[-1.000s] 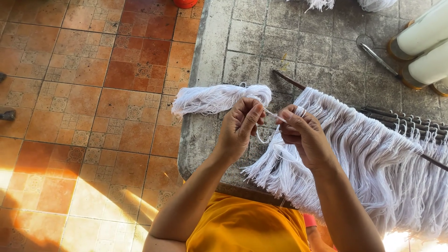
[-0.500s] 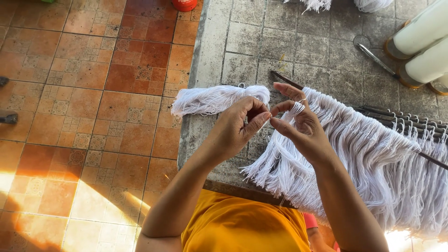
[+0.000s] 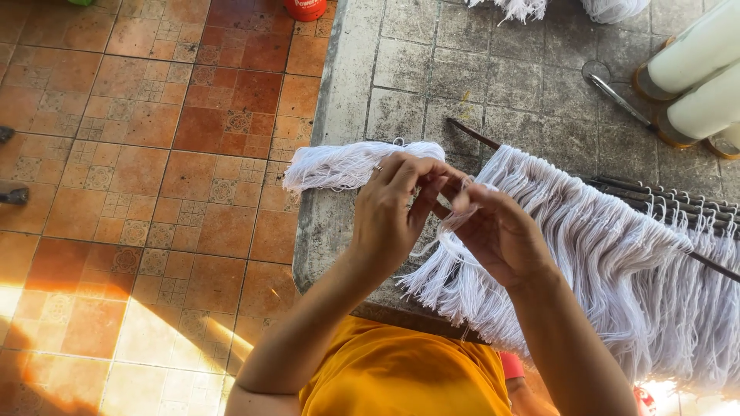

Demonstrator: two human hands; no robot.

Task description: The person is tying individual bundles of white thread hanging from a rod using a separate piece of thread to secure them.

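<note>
My left hand (image 3: pixel 393 212) and my right hand (image 3: pixel 497 231) meet over the edge of a grey stone table (image 3: pixel 401 85), both pinching a strand of white cord (image 3: pixel 447 223) between their fingertips. The strand sits at the left end of a thin dark rod (image 3: pixel 474 135). From that rod hangs a wide fringe of white cords (image 3: pixel 617 270), spreading right and down over the table edge. Just behind my left hand lies a loose bundle of cut white cords (image 3: pixel 343 163).
Two white cylinders with brown bases (image 3: pixel 697 77) lie at the table's far right, with a metal tool (image 3: pixel 617 92) beside them. More rods with hooks (image 3: pixel 671 196) run to the right. Terracotta floor tiles (image 3: pixel 154 192) lie left; a red container (image 3: pixel 306 9) stands at top.
Both hands have drawn closer together and shifted slightly left along the rod, fingers now folded over the strand. The fringe and bundle stay in place.
</note>
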